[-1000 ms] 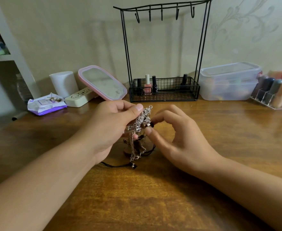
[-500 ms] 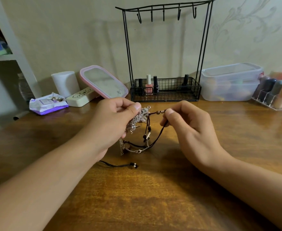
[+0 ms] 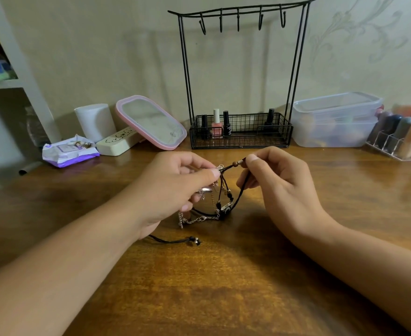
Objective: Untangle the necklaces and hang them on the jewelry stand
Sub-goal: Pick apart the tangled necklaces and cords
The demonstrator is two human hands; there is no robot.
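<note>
A tangle of necklaces, silver chain mixed with black beaded cord, hangs between my hands just above the wooden table. My left hand pinches the silver bunch at its top. My right hand pinches the black cord near a brown bead and holds it out to the right. One loose end of black cord lies on the table below my left hand. The black wire jewelry stand rises at the back against the wall, and its several hooks hold nothing.
Nail polish bottles sit in the stand's basket. A pink-framed mirror, a white cylinder, a cream case and a wipes pack are back left. A clear plastic box and a cosmetics organizer are back right.
My right hand has drawn the black cord out to the right, away from the silver bunch in my left hand. The tangle has opened into hanging loops.
</note>
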